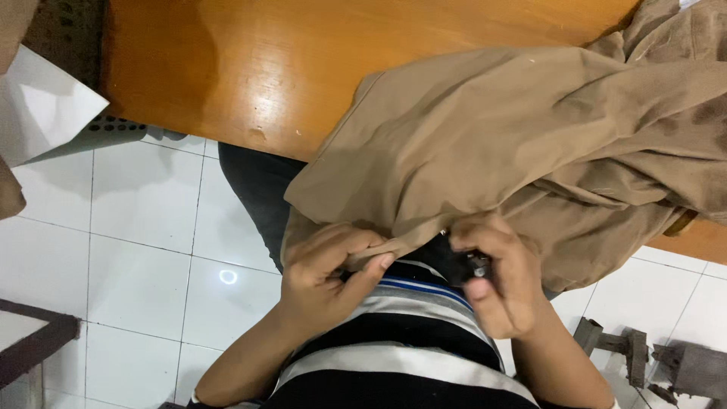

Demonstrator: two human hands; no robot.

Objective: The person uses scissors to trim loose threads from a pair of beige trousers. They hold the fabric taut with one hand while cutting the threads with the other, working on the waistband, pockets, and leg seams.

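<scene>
Tan garment [530,129], soft crumpled cloth: left hand [326,276] pinches hem; right hand [500,284] pinches small metal tool [478,265].

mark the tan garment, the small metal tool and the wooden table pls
tan garment [530,129], head view, on the broad upper fold.
small metal tool [478,264], head view, on the shiny part at the right hand's fingers.
wooden table [250,68], head view, on bare tabletop.
</scene>
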